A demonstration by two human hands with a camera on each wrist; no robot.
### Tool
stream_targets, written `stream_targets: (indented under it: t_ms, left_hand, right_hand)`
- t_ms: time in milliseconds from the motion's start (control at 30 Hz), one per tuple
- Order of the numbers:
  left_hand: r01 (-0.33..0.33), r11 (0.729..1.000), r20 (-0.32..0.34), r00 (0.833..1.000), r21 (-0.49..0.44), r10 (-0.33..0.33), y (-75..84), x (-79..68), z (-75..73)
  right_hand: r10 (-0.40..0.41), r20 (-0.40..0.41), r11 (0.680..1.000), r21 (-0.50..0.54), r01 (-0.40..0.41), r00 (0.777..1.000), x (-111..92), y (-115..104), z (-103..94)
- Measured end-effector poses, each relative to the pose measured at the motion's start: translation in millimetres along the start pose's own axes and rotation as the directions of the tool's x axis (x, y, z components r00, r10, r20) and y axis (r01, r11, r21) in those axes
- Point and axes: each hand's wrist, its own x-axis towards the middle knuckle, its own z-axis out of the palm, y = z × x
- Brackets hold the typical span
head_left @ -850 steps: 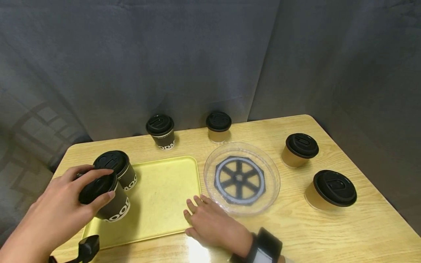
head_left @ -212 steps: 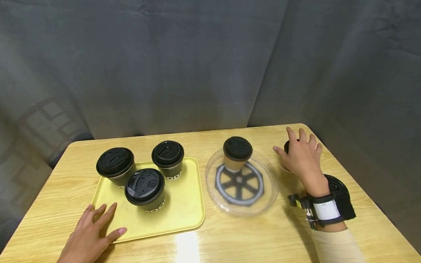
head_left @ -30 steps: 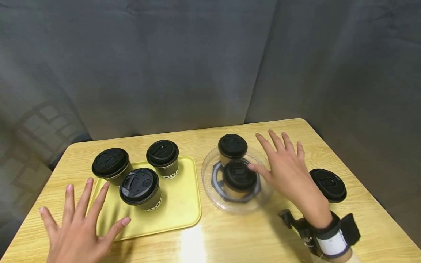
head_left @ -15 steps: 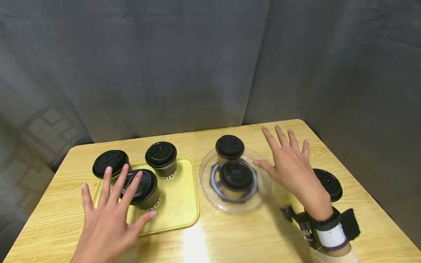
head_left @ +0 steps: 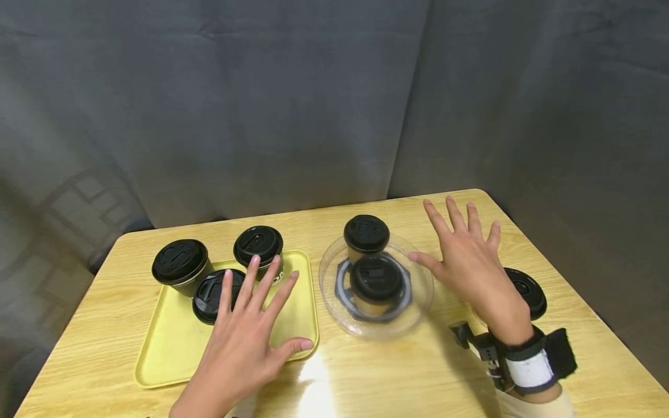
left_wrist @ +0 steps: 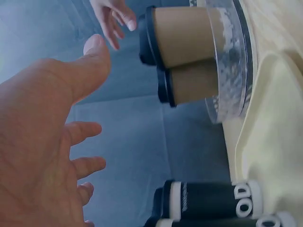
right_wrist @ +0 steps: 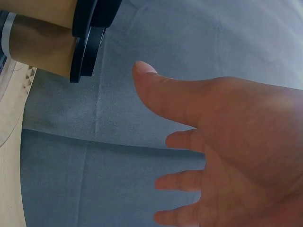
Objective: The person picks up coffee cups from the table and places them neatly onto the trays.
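Observation:
My left hand, fingers spread, hovers over the yellow tray and holds nothing. It partly hides a black cup with a dark lid. Two more black cups stand at the tray's back, one at the left and one further right. My right hand is spread in the air right of a clear round dish, also holding nothing. Two brown paper cups with black lids stand in that dish, one at the back and one in front; both show sideways in the left wrist view.
A third brown cup stands on the wooden table at the right, partly behind my right wrist. Grey cloth hangs along the back and right side of the table.
Over the last second my left hand has moved right, from the tray's left side to over its middle. My right hand has drifted slightly right, away from the cups in the dish.

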Motion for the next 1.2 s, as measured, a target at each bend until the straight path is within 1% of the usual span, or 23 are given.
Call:
stream_targets:
  t_ms: [200,267,467,700,800,1000,1100,1200]
  left_hand:
    - [-0.038,0.999,0.019,0.999,-0.016,0.039,10.2,8.1,14.5]
    - [-0.042,0.999,0.029,0.999,-0.024,0.043,12.4,10.9,18.7]
    - [-0.024,0.997,0.085,0.996,-0.07,0.03,18.3,19.6,31.9]
    - [-0.02,0.992,0.115,0.993,-0.127,0.035,23.5,29.4,45.9]
    - [-0.006,0.988,0.136,0.99,-0.154,0.027,25.5,33.2,49.7]
    - [0.022,0.974,0.181,0.983,-0.224,0.02,30.5,37.7,57.0]
    - [0.009,0.971,0.185,0.982,-0.24,0.037,31.4,37.6,62.1]
    - [-0.017,0.972,0.177,0.982,-0.235,0.06,32.2,37.1,66.4]
  right_hand:
    - [0.025,0.016,1.0,0.008,-0.025,1.0,0.2,4.2,-1.7]
    - [0.035,0.02,0.999,0.012,-0.035,0.999,0.9,5.5,-2.4]
    - [0.064,0.029,0.998,0.015,-0.064,0.998,1.5,10.2,-4.6]
    - [0.094,0.033,0.995,0.011,-0.095,0.995,1.3,17.1,-7.5]
    - [0.113,0.031,0.994,0.01,-0.113,0.993,2.3,20.0,-8.2]
    - [0.151,0.076,0.988,0.015,-0.152,0.986,3.1,29.0,-9.6]
    - [0.172,0.106,0.985,0.007,-0.173,0.979,2.7,34.8,-9.8]
    - [0.2,0.152,0.979,-0.007,-0.202,0.968,2.2,42.3,-9.9]
